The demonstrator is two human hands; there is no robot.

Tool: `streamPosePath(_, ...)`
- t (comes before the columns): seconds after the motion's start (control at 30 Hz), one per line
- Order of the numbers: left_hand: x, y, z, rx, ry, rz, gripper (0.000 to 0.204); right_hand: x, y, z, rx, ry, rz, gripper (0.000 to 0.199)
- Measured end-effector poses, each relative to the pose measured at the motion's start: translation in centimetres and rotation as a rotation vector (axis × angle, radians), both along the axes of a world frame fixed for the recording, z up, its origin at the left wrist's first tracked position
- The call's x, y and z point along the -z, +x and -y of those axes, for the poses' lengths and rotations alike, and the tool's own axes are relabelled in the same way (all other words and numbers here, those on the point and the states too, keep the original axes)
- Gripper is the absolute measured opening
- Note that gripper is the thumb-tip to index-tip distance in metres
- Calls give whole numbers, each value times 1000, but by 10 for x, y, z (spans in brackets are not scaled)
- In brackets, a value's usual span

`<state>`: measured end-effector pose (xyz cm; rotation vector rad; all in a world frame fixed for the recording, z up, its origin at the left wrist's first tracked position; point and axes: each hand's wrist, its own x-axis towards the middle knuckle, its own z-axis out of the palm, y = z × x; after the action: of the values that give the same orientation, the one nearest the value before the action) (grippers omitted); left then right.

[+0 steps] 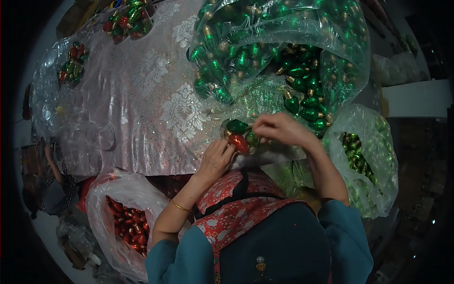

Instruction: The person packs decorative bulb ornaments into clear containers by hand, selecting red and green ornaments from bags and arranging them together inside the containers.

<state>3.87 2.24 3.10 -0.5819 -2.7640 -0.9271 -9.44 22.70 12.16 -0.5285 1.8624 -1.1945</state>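
Close to the table's near edge, a small clear plastic container point(226, 127) holds a dark green bulb-shaped ornament point(237, 126), a red glittery one point(239, 142) and a lighter green one point(252, 138). My left hand point(216, 158) grips its near left side, fingertips against the red ornament. On the other side, my right hand point(280, 129) is closed, thumb and fingers pinched together beside the light green ornament. Whatever sits between those right fingertips is hidden.
A big clear bag point(279, 33) spills green ornaments point(309, 102) at the far right. Bags of light green ornaments point(357, 156) and red ornaments point(130, 225) flank me. Filled clear packs point(127, 21) lie far left on the patterned tablecloth point(182, 113). Another person point(52, 184) is at left.
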Motion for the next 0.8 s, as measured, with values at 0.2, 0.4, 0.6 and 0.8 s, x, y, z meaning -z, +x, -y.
streamPosePath(0.2,-13,5,-16,-65,-7,11,23,114,-57,-80,305,570,-1081,32)
streamPosePath(0.4,-17,11,-10,-112,-119,-92,35,197,-67,-105,294,717,-1141,45)
streamPosePath(0.6,-5,13,1,-17,-257,-191,41,111,-56,-93,465,323,-691,34)
streamPosePath(0.8,1,10,-9,69,-166,-190,37,-11,27,-37,325,61,-763,27)
